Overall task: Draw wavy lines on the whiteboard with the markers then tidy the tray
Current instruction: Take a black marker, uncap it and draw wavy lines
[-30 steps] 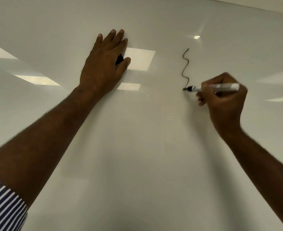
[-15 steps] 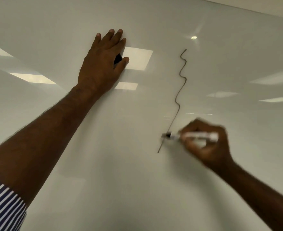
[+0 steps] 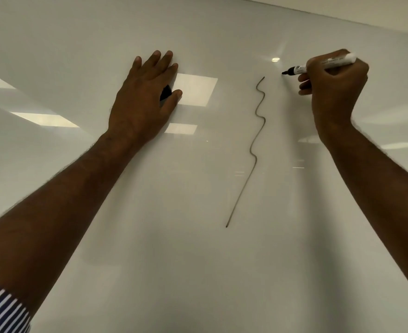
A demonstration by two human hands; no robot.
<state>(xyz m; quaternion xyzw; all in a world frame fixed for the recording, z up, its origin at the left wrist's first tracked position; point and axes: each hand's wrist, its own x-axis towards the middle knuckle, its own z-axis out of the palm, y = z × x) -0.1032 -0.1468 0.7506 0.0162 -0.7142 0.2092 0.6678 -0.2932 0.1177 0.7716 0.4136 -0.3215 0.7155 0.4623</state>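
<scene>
At the lower left edge, a striped sleeve (image 3: 1,308) is showing. Farther up, the whiteboard (image 3: 198,260) is carrying one dark wavy line (image 3: 255,140). The left hand (image 3: 143,102) is lying flat against it, a black cap (image 3: 165,92) tucked beneath the fingers. The right hand (image 3: 330,87) is gripping the marker (image 3: 318,66), tip at the board beside the line's top.

Left arm (image 3: 61,203) bare, extended up and forward, striped sleeve (image 3: 1,308) at lower edge. Left hand (image 3: 143,99) flat, palm forward, fingers straight and close together, thumb out to right, small dark object under palm. Right arm (image 3: 375,188) raised from right. Right hand (image 3: 332,87) fisted, fingers curled round marker (image 3: 323,64), tip pointing left.
</scene>
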